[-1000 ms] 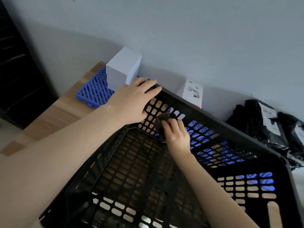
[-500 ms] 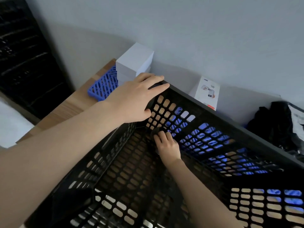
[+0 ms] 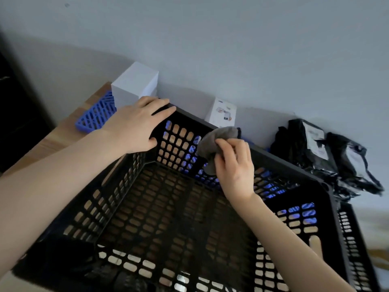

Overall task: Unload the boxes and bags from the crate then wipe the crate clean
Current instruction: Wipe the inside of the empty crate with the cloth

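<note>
Wiping step, judged partway. The crate [image 3: 294, 167] sits on the tabletop [image 3: 50, 144]. White boxes [image 3: 134, 83] at 11 o'clock and black bags [image 3: 328, 152] at 2 o'clock lie outside it. Left hand [image 3: 134, 127] rests flat on the crate's 11 o'clock corner, fingers straight, bracing. Right hand [image 3: 235, 169] pinches a bunched grey cloth [image 3: 212, 142] against the top of the far wall. That wall's long axis runs from 11 toward 3 o'clock. The stretch past the cloth lies toward 3, nearer the right hand.
</note>
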